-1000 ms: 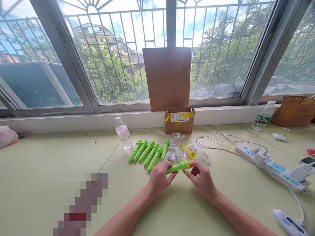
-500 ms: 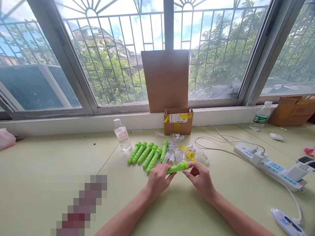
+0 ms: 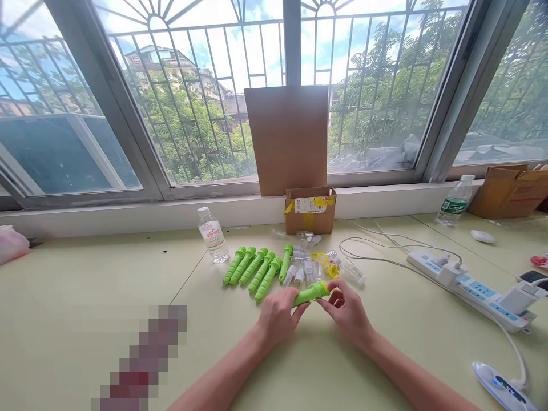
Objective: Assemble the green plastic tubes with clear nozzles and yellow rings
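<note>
My left hand (image 3: 278,309) is closed around the body of a green plastic flashlight (image 3: 309,294), held above the table and pointing right. At its wide end sits a yellow ring (image 3: 326,287), which the fingertips of my right hand (image 3: 346,308) pinch. Several more green flashlights (image 3: 256,268) lie side by side just beyond my left hand. Behind the held one is a loose pile of clear and white plastic pieces (image 3: 298,276), with several loose yellow rings (image 3: 332,270) on its right side.
A small cardboard box (image 3: 309,220) stands behind the pile, with a water bottle (image 3: 213,237) to its left. On the right are a white power strip (image 3: 471,291), grey cables (image 3: 372,258), another bottle (image 3: 456,202) and a larger carton (image 3: 509,194).
The green flashlight has turned a little in my hands and shifted slightly right. My right fingers have moved slightly at the yellow ring. The things on the table stay put.
</note>
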`<state>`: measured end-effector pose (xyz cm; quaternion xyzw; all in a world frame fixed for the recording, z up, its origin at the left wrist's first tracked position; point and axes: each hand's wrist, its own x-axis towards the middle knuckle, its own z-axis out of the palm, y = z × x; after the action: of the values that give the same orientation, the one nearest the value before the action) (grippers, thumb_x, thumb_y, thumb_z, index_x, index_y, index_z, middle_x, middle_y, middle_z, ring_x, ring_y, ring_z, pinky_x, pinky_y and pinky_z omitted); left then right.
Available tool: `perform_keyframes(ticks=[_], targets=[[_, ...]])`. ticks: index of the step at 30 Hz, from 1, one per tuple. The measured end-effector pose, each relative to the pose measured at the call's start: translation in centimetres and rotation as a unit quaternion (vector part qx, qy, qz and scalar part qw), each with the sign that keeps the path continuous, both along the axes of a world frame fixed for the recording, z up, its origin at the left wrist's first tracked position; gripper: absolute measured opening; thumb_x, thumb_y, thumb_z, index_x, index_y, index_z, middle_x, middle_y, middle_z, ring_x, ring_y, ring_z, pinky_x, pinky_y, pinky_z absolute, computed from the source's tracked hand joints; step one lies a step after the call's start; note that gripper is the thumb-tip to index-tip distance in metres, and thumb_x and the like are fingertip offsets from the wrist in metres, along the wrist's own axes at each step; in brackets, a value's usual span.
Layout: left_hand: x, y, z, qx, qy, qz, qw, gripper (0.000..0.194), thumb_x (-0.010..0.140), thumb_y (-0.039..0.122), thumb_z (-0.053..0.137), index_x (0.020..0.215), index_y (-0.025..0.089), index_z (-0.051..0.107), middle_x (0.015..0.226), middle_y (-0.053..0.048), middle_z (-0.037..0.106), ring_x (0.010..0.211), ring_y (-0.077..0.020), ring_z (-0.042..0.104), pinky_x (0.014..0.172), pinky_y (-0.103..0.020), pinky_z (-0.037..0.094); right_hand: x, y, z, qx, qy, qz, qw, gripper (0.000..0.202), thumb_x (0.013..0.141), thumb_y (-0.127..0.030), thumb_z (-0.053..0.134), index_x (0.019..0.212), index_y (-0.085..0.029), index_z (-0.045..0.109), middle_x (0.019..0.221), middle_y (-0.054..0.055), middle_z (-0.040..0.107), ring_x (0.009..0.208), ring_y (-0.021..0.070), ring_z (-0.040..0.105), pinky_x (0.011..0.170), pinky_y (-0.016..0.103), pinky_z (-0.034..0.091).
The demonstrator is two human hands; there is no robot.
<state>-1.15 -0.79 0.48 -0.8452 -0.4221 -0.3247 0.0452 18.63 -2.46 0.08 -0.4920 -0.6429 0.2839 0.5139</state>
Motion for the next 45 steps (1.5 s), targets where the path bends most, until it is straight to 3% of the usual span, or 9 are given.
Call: perform_keyframes(ticks=[6,21,25,29,36,45], targets=[[0.0,-0.1,0.2,-0.003,0.007,0.004,1.0,0.02,0.089,0.037,0.051,0.082,0.018,0.057,0.071,-0.004,0.066,0.059,-0.015,0.06,0.053,-0.025,0.038,0.0,0.0,-0.1,0.016,0.0,-0.022,1.0,0.025,0.078,-0.04,0.066,0.083,-0.022,0.049,0.057,-0.006,0.05,0.047,0.0118,0.048,0.044,0.024,0.041],[0.0,-0.1,0.1,-0.011,-0.004,0.004,1.0,0.02,0.087,0.037,0.054,0.084,0.018,0.059,0.071,-0.004,0.066,0.061,-0.0154,0.061,0.053,-0.025,0.038,0.2,0.0,0.2,0.053,0.002,-0.021,0.998,0.021,0.077,-0.037,0.068,0.076,-0.021,0.054,0.07,0.0,0.057,0.054,0.0133,0.054,0.047,0.026,0.047],[0.1,-0.1,0.0,-0.021,-0.007,0.007,1.0,0.021,0.088,0.038,0.053,0.084,0.018,0.059,0.07,-0.005,0.066,0.06,-0.0162,0.061,0.053,-0.026,0.038,0.1,0.0,0.0,0.045,-0.001,-0.032,0.998,0.022,0.077,-0.038,0.068,0.079,-0.021,0.054,0.065,-0.001,0.055,0.052,0.0132,0.053,0.046,0.026,0.046],[0.3,-0.2,0.0,-0.055,-0.029,0.02,0.998,0.024,0.088,0.042,0.051,0.085,0.019,0.058,0.068,-0.004,0.065,0.058,-0.0158,0.06,0.053,-0.025,0.037,0.1,0.2,-0.2,0.025,-0.013,-0.041,0.999,0.025,0.078,-0.041,0.067,0.085,-0.021,0.053,0.059,-0.003,0.054,0.047,0.0132,0.051,0.043,0.026,0.045],[0.6,-0.4,0.8,-0.161,-0.071,0.021,0.984,0.031,0.088,0.048,0.047,0.082,0.019,0.055,0.062,0.0,0.058,0.051,-0.0115,0.049,0.051,-0.023,0.034,0.0,0.2,-0.2,0.018,-0.035,-0.025,0.999,0.029,0.078,-0.04,0.066,0.091,-0.022,0.048,0.07,-0.001,0.058,0.055,0.0152,0.058,0.047,0.027,0.049],[0.5,-0.2,1.0,-0.238,-0.148,-0.011,0.96,0.031,0.085,0.048,0.052,0.075,0.018,0.052,0.061,0.004,0.048,0.055,-0.0099,0.04,0.053,-0.022,0.03,0.2,0.3,0.0,0.009,-0.018,-0.022,1.0,0.025,0.079,-0.04,0.066,0.084,-0.021,0.051,0.073,0.0,0.057,0.058,0.016,0.058,0.049,0.028,0.047]])
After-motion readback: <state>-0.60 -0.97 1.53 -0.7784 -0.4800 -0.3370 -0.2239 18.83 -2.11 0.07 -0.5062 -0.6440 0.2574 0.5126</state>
